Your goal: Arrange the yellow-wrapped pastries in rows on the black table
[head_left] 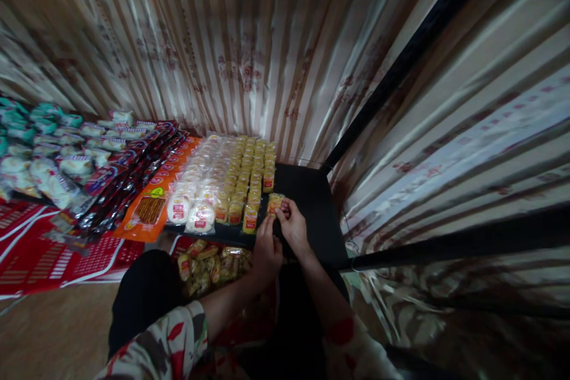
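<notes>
A small yellow snack packet (275, 202) with a red and orange label is held just above the dark shelf (316, 202). My right hand (294, 227) pinches its right side between thumb and fingers. At its lower edge are the fingertips of my left hand (267, 252), bent and pressed together; part of that grip is hidden. Just left of my hands, rows of similar yellow packets (250, 218) stand packed upright. Beside them are rows of round white wrapped snacks (200, 217) with red labels.
Further left lie an orange snack bag (146, 208), dark shiny packets (129, 172), white wrapped packets (56, 181) and green ones (44, 116). Below the shelf edge, more yellow packets (209, 270) are heaped between my legs. A red basket (89, 255) sits at left. Pleated curtains (249, 41) and dark poles (401, 77) enclose the shelf.
</notes>
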Motion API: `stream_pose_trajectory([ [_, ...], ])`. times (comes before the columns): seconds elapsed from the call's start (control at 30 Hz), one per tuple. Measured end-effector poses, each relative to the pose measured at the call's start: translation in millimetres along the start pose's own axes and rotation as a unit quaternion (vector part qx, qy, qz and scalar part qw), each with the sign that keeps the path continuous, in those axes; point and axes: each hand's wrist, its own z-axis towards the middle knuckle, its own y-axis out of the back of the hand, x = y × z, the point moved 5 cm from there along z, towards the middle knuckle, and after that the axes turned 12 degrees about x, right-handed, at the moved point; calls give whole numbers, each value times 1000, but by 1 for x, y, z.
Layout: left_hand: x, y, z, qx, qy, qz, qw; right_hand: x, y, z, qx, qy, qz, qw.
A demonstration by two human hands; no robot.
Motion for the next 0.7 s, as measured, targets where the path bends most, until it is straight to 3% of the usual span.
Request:
stream_pose_trajectory([
  [0.23,20,-7,39,-33,93,-229,968,11,-9,37,-15,37,-65,997],
  [0.43,22,-5,56,-59,82,-247,964,8,-17,51,-3,36,-84,996],
  [0.7,22,-3,61,-49,89,-243,965,-10,-24,45,-7,34,-76,997],
])
